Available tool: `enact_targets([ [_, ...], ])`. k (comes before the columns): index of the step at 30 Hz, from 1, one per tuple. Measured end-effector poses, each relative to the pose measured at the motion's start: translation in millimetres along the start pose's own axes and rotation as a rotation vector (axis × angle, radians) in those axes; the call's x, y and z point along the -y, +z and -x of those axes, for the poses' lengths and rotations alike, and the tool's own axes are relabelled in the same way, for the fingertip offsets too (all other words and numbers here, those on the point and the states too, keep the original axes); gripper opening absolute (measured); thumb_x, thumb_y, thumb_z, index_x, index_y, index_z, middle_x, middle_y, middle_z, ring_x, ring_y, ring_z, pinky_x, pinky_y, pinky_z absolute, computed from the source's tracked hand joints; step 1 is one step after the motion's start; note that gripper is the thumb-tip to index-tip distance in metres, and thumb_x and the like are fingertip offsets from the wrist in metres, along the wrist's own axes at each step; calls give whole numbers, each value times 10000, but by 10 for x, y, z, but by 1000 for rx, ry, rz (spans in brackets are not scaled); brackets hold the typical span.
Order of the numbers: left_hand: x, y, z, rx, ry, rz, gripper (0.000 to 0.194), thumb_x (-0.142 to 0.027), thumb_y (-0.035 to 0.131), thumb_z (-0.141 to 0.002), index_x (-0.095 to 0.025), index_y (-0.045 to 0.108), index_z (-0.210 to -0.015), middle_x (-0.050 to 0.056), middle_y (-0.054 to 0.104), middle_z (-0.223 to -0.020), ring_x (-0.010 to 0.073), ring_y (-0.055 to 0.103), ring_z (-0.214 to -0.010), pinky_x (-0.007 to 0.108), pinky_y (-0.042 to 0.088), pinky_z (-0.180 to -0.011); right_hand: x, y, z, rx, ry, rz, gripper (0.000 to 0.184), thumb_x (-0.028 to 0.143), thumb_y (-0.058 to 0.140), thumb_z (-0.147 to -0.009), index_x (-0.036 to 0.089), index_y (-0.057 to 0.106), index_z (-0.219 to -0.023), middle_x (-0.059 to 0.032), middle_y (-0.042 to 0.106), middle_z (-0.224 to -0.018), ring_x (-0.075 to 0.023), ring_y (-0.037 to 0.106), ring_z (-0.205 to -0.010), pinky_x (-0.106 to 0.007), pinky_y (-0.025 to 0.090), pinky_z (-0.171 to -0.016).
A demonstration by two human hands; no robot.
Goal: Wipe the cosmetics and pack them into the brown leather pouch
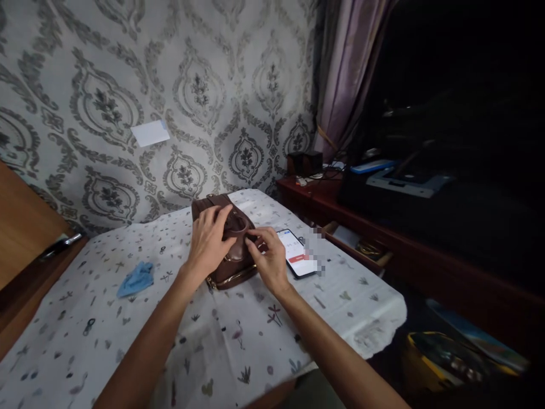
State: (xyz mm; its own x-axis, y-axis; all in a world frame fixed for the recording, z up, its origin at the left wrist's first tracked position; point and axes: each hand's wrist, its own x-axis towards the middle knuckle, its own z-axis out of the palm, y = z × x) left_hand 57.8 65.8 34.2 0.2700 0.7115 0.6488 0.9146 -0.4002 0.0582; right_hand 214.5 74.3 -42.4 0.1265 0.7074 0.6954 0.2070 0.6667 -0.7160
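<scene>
A brown leather handbag (240,267) with a gold zipper lies on the cloth-covered table, between my two hands. My left hand (209,236) grips its upper left side, with the thumb and index finger on either side of a curved strap or handle (238,224). From the right, my right hand (270,255) pinches the bag near the end of that curved part, its fingers bent and partly hidden. A phone with a lit screen (293,255) lies just beyond my right hand. To the left of the bag is a crumpled blue cloth (136,278).
The table carries a white patterned cloth (213,346). At the right stands a dark red desk (293,196) with a partly open drawer (357,250) and a black speaker-like box (304,163). A yellow-edged container (430,363) sits low at the right. Patterned wall (196,85) rises behind.
</scene>
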Motion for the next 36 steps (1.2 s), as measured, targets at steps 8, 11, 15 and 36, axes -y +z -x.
enact_targets([
  [8, -131, 17, -235, 61, -46, -14, 205, -149, 624, -898, -234, 704, -1067, 74, 727, -1110, 297, 613, -1099, 450, 477, -983, -108, 112, 83, -123, 149, 23, 432, 381, 714, -840, 198, 576, -1206, -69, 572, -1054, -180, 567, -768, -370, 550, -759],
  [11, -120, 0, -274, 55, -116, -19, 167, -214, 590, -941, -207, 723, -1042, 92, 741, -1122, 283, 637, -1102, 406, 485, -971, -179, 127, 94, -105, 231, 20, 574, 479, 738, -815, 203, 544, -1279, -114, 557, -1180, -245, 595, -975, -418, 550, -837],
  [15, -108, -11, -339, 60, -212, -25, 237, -305, 559, -964, -181, 734, -1065, 108, 757, -1044, 272, 682, -1027, 352, 499, -894, -235, 142, 106, -5, 285, -66, 586, 492, 728, -826, 195, 533, -1291, -132, 611, -1239, -289, 594, -1127, -479, 512, -964],
  [36, 24, 64, -402, -37, -428, 569, 215, -308, 634, -804, -172, 631, -637, -14, 620, -602, 147, 564, -608, 249, 387, -601, -117, 212, 246, 3, 246, -91, 640, 510, 590, -912, 167, 394, -1416, -175, 526, -1370, -303, 509, -1279, -540, 405, -1126],
])
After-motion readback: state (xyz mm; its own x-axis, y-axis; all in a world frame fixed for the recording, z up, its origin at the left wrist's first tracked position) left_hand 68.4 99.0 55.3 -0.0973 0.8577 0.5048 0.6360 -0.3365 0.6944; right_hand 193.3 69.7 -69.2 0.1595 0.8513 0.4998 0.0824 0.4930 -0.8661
